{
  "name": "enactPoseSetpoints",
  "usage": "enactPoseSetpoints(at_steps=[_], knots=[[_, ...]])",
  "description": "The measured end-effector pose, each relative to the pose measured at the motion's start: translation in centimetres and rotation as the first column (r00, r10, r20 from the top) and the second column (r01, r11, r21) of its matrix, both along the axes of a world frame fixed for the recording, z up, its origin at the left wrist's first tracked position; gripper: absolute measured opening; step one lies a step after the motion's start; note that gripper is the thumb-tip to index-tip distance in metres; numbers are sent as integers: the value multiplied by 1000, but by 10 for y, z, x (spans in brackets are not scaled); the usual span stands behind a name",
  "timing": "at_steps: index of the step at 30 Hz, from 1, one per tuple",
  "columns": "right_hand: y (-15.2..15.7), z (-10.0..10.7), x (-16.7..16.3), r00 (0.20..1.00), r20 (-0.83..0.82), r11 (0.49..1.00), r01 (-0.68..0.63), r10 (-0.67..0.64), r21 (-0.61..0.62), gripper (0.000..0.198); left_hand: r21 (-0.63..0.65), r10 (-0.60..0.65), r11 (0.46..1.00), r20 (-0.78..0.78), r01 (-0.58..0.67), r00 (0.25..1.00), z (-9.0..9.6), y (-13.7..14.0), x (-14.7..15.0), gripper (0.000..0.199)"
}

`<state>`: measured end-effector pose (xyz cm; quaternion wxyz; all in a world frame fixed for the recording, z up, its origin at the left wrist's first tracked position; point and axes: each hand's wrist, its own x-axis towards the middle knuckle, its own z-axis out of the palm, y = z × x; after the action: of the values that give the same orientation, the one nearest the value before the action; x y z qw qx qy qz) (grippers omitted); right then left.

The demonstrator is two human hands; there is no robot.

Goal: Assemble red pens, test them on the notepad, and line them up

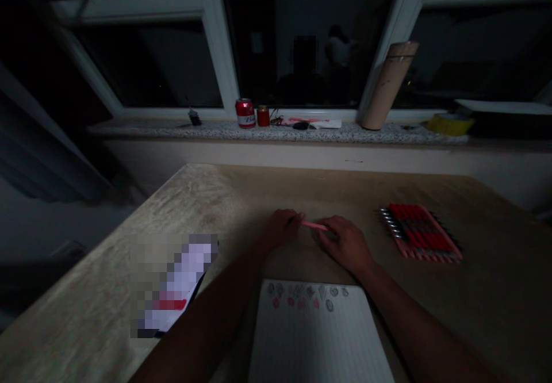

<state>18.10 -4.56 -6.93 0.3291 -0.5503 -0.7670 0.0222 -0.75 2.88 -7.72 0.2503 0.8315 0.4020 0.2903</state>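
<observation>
A slim pink pen (314, 225) stretches between my two hands, above the table just past the notebook. My left hand (282, 226) is closed on its left end, and my right hand (345, 242) grips the right end with thumb and fingers. Below them lies a lined notebook page (319, 343) with dark and red scribbled loops along its top. To the right of my right hand rests a pink tray (435, 222) filled with several red and dark pens. The room is dim, so the fingertips and pen ends are hard to make out.
Left of my left arm lies a phone with a lit, blurred screen (185, 279). Along the granite windowsill (215, 130) stand a red can (245, 114), a small red jar (263, 116), a tall tan cylinder (390, 87) and a yellow tape roll (449, 124).
</observation>
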Motion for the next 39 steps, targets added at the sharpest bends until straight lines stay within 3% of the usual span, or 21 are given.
enactPoseSetpoints(at_steps=[9, 18, 26, 34, 39], knots=[[0, 0, 0, 1000, 11, 1000, 11, -11, -9, 20, -37, -43, 998, 64, 46, 997, 2, -3, -3, 28], [0, 1, -2, 997, 66, 999, 42, -43, 17, 20, 80, -28, 996, -38, 31, 999, -3, 2, 1, 42], [-1, 0, 0, 995, 58, 997, 77, -78, 12, 20, -21, -54, 998, 53, 55, 997, -3, 0, -2, 33], [0, 0, -1, 995, 63, 997, 73, -74, 15, 19, 52, -34, 998, -27, 35, 999, 0, 0, 1, 43], [0, -1, 0, 995, 54, 996, 84, -85, 28, 20, -44, -32, 998, 45, 34, 998, -1, -1, -1, 35]])
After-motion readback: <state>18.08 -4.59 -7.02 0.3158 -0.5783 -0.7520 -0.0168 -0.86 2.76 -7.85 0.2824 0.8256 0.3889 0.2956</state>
